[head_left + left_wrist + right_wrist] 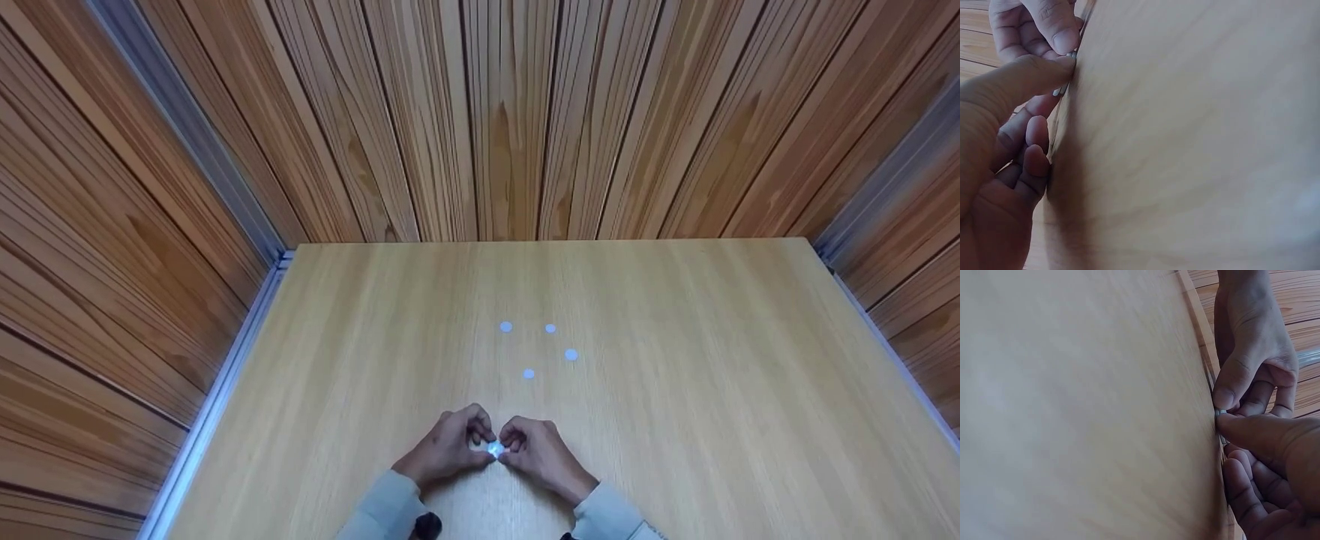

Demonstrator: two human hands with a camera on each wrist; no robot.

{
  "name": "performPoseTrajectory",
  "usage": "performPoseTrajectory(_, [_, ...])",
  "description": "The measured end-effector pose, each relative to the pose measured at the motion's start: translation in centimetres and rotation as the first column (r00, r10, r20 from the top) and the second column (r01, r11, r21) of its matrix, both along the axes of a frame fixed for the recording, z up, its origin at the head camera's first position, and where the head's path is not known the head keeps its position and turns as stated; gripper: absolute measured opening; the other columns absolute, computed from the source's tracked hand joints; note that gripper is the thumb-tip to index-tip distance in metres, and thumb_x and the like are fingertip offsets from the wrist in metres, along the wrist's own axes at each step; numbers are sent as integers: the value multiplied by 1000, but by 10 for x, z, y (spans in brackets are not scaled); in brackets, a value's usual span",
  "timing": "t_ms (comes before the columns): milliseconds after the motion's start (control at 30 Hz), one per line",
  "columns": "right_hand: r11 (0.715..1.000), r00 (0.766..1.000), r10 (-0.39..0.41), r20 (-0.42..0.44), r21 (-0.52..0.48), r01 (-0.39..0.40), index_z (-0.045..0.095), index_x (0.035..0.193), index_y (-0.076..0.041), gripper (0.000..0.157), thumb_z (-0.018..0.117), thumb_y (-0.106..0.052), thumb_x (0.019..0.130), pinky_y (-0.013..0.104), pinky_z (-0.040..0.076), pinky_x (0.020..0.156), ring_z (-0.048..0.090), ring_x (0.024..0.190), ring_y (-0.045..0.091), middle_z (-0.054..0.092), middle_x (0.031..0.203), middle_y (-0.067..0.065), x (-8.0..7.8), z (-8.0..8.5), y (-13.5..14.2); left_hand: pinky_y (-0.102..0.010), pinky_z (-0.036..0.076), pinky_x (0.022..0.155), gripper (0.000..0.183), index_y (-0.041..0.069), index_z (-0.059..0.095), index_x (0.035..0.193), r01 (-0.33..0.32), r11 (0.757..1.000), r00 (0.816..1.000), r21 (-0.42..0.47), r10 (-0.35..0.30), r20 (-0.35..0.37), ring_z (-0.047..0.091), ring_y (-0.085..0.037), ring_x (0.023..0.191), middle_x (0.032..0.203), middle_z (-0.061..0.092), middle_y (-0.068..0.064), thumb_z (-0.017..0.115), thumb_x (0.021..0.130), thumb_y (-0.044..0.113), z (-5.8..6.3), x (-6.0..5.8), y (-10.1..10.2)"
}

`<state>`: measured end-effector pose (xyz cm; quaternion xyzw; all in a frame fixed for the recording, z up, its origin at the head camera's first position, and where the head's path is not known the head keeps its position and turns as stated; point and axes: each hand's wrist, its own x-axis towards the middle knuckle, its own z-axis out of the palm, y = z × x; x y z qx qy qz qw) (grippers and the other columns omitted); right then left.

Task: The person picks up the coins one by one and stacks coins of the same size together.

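Low over the near part of the table, my two hands meet around a small, thin white piece point(495, 448). My left hand point(450, 444) pinches it between thumb and finger from the left. From the right, my right hand point(541, 450) pinches it the same way, the two thumbs almost touching. In the left wrist view thin pale edges point(1061, 89) show beside the thumb; whether this is one layer or two stacked discs I cannot tell. Fingers cover most of the piece. Beyond the hands, several small pale round discs point(571, 355) lie flat and apart on the table.
The light wooden table point(337, 375) spreads widely to both sides of the hands. Wood-plank walls point(510, 150) stand at its back and sides, with a metal rail point(217, 397) along the left edge.
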<state>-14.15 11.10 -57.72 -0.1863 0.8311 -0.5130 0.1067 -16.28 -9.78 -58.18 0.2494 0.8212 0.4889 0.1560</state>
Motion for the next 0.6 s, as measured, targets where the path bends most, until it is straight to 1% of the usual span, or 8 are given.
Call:
performPoseTrajectory(300, [1000,1000,6,-3,-5,-6,68,92,-4,18,80,3,80,20,48,63,57,71,4,67,84,0,2,2,0,-23,50,73,31,12,56,96,-14,1000,1000,14,14,-19,62,-6,80,89,72,8,82,81,4,-1,1,1])
performPoseTrajectory(433, [1000,1000,2,-8,2,-2,68,92,-4,19,79,4,80,19,47,62,56,70,4,67,82,0,2,2,0,-24,51,73,32,12,56,96,-23,999,1000,22,23,-6,63,-7,80,89,72,7,82,80,2,0,2,2])
performPoseTrajectory(600, [1000,1000,1,-21,3,-1,68,90,-5,18,80,4,79,20,47,62,56,70,4,67,82,-1,1,2,0,-21,50,71,33,12,56,97,-26,1000,1000,14,26,17,61,-6,79,89,71,7,81,80,0,1,1,3])
